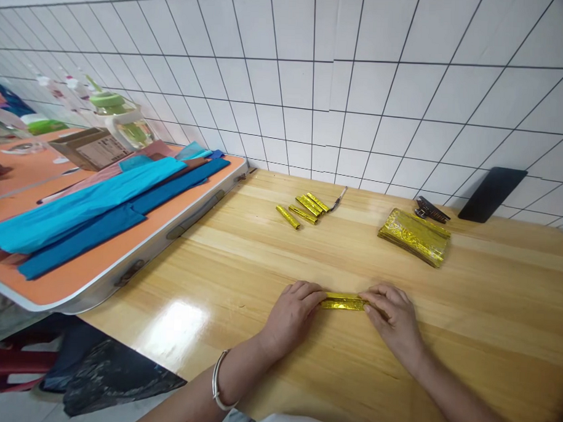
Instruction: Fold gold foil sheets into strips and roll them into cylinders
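Taking the gold strip (pixel 343 305) as landmark: well to its left, light-blue cloth (pixel 92 198) lies on an orange tabletop (pixel 71 277). Nearer, just at the strip's left end, is the left hand (pixel 293 313), fingers curled together and fingertips closed on that end. Beyond the strip and somewhat left, several small gold rolls (pixel 287 217) lie apart from it.

The strip itself is on the wooden table (pixel 243 253), between the two hands, its long axis running left to right from one set of fingertips to the other, a lengthwise groove showing. Neither hand is clearly nearer; both touch it.

At its right end, the right hand (pixel 395 313) pinches narrowly, thumb on the near side, so the strip lies to this hand's left. Beyond and to the right sits a stack of gold sheets (pixel 414 235).
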The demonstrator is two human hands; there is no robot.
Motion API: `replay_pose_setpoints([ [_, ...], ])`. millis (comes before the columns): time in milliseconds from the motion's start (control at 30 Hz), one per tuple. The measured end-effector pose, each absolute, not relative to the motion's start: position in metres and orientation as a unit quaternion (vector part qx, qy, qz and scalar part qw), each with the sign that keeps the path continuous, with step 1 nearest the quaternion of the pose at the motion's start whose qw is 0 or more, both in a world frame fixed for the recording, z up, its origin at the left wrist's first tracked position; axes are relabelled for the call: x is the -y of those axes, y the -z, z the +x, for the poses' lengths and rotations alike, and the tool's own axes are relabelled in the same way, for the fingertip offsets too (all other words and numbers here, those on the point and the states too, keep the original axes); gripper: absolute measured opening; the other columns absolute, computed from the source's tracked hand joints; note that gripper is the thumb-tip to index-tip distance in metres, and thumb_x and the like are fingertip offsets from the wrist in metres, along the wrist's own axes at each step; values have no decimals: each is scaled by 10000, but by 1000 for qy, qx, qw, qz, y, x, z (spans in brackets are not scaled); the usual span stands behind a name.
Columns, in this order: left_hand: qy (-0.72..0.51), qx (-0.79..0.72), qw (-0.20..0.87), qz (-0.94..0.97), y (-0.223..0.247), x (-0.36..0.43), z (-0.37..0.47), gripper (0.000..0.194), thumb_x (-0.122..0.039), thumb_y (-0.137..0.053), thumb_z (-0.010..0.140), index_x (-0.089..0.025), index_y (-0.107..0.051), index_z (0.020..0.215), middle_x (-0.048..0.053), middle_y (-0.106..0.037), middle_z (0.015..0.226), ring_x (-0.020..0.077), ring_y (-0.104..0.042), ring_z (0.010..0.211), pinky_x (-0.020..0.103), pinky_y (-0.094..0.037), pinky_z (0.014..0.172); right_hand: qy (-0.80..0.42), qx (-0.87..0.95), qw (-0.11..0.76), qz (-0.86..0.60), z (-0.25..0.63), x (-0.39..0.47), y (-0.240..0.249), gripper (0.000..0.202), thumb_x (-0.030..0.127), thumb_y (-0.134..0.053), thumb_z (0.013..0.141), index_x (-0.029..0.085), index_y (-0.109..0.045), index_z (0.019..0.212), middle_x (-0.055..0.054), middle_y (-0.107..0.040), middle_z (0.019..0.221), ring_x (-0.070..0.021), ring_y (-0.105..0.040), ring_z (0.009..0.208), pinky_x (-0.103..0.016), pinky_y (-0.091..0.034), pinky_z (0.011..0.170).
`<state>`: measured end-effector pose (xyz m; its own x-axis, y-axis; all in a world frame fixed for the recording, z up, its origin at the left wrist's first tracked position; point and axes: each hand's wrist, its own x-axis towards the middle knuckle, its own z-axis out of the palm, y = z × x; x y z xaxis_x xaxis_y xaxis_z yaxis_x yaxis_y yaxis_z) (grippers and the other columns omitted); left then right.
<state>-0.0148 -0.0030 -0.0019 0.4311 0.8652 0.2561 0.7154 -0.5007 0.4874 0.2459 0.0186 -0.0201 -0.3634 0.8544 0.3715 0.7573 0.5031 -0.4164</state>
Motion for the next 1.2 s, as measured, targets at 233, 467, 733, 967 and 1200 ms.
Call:
replay_pose_setpoints([
  [233, -204, -463, 126, 853, -3, 6, -15, 319, -183, -436, 917, -256, -519, 1217, 50, -574, 1202, 211, -485, 1074, 377, -387, 887, -57, 828, 254, -496, 245, -15, 20, 296, 250, -515, 841, 323, -642, 1098, -43, -600, 1061, -233, -535, 994, -410, -432, 831],
  [467, -164, -454, 108, 869, -6, 8, -15, 351, -174, -425, 919, -242, -480, 1259, 62, -564, 1206, 218, -481, 1080, 378, -370, 897, -58, 826, 259, -497, 244, -14, 24, 288, 238, -514, 846, 318, -650, 1088, -47, -588, 1071, -232, -520, 1010, -411, -433, 839],
  [733, -154, -458, 102, 870, -5, 8, -15, 387, -151, -431, 905, -227, -445, 1284, 70, -539, 1246, 221, -469, 1108, 379, -366, 910, -62, 824, 278, -490, 244, -12, 20, 258, 245, -516, 855, 312, -670, 1050, -52, -584, 1066, -231, -510, 1009, -409, -439, 848],
  [967, -150, -443, 105, 878, -5, 8, -16, 402, -156, -423, 908, -230, -426, 1303, 70, -533, 1268, 222, -470, 1130, 381, -363, 922, -48, 827, 273, -489, 238, -9, 11, 237, 243, -510, 861, 287, -685, 1015, -62, -607, 982, -226, -521, 928, -387, -451, 793],
  [1200, -153, -440, 89, 880, -5, 8, -15, 468, -133, -443, 886, -219, -381, 1341, 84, -492, 1327, 213, -438, 1203, 387, -347, 969, -21, 849, 218, -480, 236, -6, 8, 348, 164, -478, 846, 275, -621, 1143, -59, -606, 1115, -249, -486, 1048, -432, -414, 900],
])
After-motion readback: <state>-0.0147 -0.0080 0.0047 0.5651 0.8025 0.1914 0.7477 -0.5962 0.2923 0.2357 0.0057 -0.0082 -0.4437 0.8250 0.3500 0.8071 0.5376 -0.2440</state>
